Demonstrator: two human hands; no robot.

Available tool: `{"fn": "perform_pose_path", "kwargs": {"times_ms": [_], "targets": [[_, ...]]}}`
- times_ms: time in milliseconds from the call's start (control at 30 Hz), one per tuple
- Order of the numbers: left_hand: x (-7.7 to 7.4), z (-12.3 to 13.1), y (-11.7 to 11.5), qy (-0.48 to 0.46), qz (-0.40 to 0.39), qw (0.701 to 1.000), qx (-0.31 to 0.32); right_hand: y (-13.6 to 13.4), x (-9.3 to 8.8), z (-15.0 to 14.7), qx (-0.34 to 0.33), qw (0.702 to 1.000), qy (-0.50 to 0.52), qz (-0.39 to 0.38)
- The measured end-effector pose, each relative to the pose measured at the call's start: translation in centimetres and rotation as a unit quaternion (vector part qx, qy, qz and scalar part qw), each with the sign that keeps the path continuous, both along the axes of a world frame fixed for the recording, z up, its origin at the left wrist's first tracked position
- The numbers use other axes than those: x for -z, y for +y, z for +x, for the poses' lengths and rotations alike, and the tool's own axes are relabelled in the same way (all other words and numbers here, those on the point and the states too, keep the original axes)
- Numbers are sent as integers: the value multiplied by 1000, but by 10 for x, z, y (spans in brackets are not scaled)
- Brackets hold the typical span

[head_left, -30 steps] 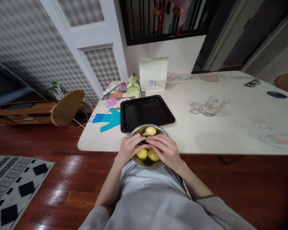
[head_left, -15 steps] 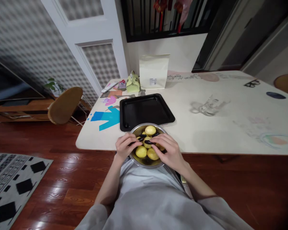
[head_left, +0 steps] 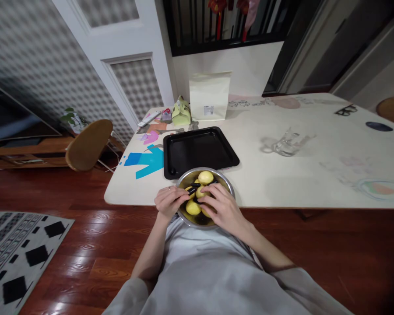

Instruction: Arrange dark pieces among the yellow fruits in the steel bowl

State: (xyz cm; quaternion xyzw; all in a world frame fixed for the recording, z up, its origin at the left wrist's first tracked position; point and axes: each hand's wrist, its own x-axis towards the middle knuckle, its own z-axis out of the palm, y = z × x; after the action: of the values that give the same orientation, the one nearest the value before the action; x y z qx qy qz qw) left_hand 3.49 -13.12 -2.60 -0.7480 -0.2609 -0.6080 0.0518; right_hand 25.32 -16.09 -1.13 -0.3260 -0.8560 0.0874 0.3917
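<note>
A metal bowl (head_left: 230, 187) is held against my lap at the table's front edge. Several yellow lemon-like fruits (head_left: 193, 208) lie in it, with several short, black, rod-shaped pieces (head_left: 195, 185) among them. At the bowl's left rim, my left hand (head_left: 169, 202) is closed, pinching a black rod-shaped piece (head_left: 191, 191) between thumb and fingers. My right hand (head_left: 222, 207) reaches over the right side of the bowl, its fingers apart and bent down onto the fruit. Part of another black piece shows by its fingertips, and the hand hides some fruit.
Just beyond the bowl, a black baking tray (head_left: 200, 151) lies on the white table (head_left: 256, 188). Behind it stand a pale paper bag (head_left: 210, 94) and a green packet (head_left: 181, 113). A clear glass (head_left: 286, 146) lies to the right, with eyeglasses (head_left: 346, 110) farther off.
My right hand has shifted slightly left and lower over the fruit, and its fingers have spread from the black piece they pinched. My left hand keeps its pinch near the rim.
</note>
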Motion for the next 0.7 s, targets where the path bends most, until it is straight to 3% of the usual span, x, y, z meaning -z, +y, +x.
{"fn": "perform_pose_path", "kwargs": {"times_ms": [200, 500, 700], "targets": [[3, -1, 0, 8, 10, 1000, 19, -1, 0, -3, 8, 1000, -21, -16], [4, 4, -1, 2, 32, 999, -22, -2, -4, -10, 21, 998, -29, -50], [10, 3, -3, -5, -6, 999, -48, -2, -4, -6, 13, 999, -15, -43]]}}
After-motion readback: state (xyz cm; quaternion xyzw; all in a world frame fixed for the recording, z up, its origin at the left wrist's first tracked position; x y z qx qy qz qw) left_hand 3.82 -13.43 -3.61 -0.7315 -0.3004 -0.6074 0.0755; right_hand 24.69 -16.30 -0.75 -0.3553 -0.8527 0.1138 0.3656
